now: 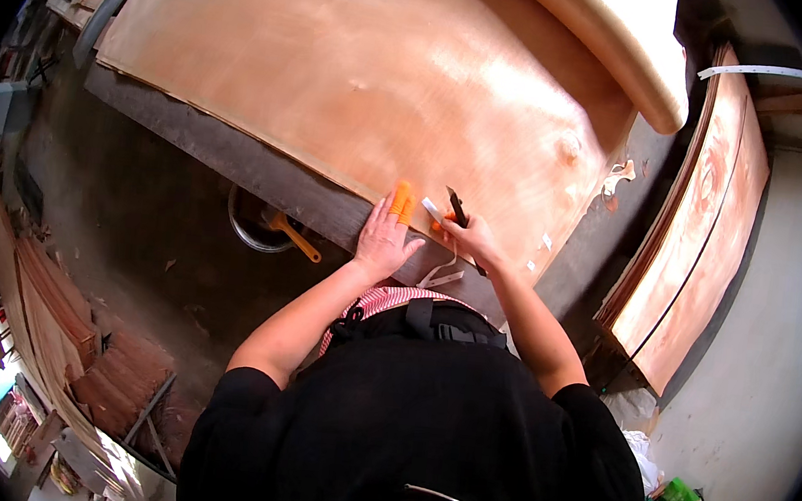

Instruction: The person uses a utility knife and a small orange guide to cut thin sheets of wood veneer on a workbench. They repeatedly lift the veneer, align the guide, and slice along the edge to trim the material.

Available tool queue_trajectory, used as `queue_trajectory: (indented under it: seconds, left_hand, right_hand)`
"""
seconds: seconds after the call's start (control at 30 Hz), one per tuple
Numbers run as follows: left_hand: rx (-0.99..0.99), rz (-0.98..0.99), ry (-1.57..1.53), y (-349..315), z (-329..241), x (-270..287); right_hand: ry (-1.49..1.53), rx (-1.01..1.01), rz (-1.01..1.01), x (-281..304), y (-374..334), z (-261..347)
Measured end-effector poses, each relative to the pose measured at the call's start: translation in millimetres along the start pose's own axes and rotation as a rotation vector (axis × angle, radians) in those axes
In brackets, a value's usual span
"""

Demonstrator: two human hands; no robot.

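My left hand [384,241] lies flat at the near edge of a large tan wood veneer sheet [340,80]. Its fingers are stretched out, two of them in orange finger covers [402,202]. Just to the right, my right hand [475,239] is closed around a dark knife [458,208] that points away from me. A small white strip [432,210] sticks out by its fingertips; whether they pinch it, I cannot tell. Thin pale offcuts [441,278] hang or lie at the table edge below the hands.
Left of my hands, a round metal pan [246,234] holds a brush with an orange handle [302,243]. A rolled-back sheet [624,40] curves over the far right. Stacked veneer [695,250] stands at the right, with more wood sheets [124,374] at the lower left.
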State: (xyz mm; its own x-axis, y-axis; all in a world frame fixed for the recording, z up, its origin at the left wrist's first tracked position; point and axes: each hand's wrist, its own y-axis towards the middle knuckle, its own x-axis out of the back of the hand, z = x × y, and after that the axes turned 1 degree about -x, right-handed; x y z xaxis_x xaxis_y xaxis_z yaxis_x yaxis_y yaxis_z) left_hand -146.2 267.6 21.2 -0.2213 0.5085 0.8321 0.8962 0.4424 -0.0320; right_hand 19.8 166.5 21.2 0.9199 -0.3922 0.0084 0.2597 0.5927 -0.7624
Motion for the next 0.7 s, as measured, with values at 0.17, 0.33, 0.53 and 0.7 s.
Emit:
queue_trajectory:
  seconds: [0.17, 0.33, 0.53, 0.7]
  left_hand:
    - [-0.078, 0.213, 0.122, 7, -24, -2]
    - [-0.067, 0.293, 0.328, 10, -28, -3]
    - [-0.119, 0.193, 0.27, 17, -25, 5]
    - [-0.117, -0.095, -0.023, 73, -7, 12]
  right_hand:
    - [-0.039, -0.034, -0.049, -4, -2, 6]
    - [-0.836, 0.161, -0.027, 28, 1, 13]
    - [-0.178, 0.194, -0.026, 92, 39, 48]
    - [-0.079, 0.223, -0.12, 91, 81, 85]
